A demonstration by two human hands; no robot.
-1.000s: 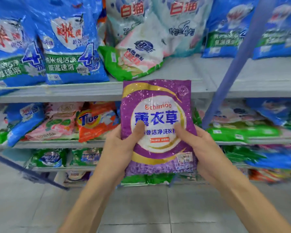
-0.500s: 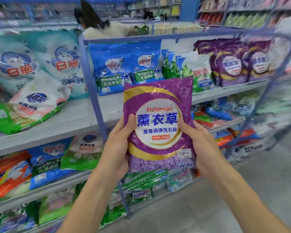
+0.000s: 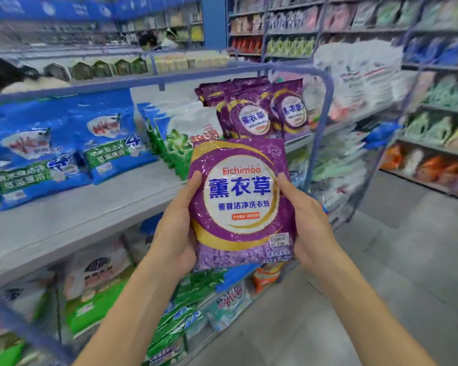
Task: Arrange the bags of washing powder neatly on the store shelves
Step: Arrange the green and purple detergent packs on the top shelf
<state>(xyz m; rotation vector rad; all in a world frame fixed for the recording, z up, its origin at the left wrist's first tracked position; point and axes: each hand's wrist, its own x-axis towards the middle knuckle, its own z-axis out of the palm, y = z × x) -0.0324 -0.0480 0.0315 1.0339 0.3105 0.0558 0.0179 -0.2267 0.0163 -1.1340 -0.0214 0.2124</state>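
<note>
**Bright, even store lighting through a wide-angle lens, sharp at the centre and smeared toward the margins.**

We see diffuse white light falling from above, as the soft shade under the top shelf [image 3: 72,220] shows; no hard shadows form. The purple bag [image 3: 241,202] at centre is the sharpest region, its print legible, with small glints scattered over its crinkled film. We note streaky blur on the blue bags [image 3: 64,151] at left, on the far aisle shelving [image 3: 434,101] at right and along the lower rows. The blue shelf frame [image 3: 328,101] bows in a curve, showing barrel distortion, and the background is soft and pale.
</note>
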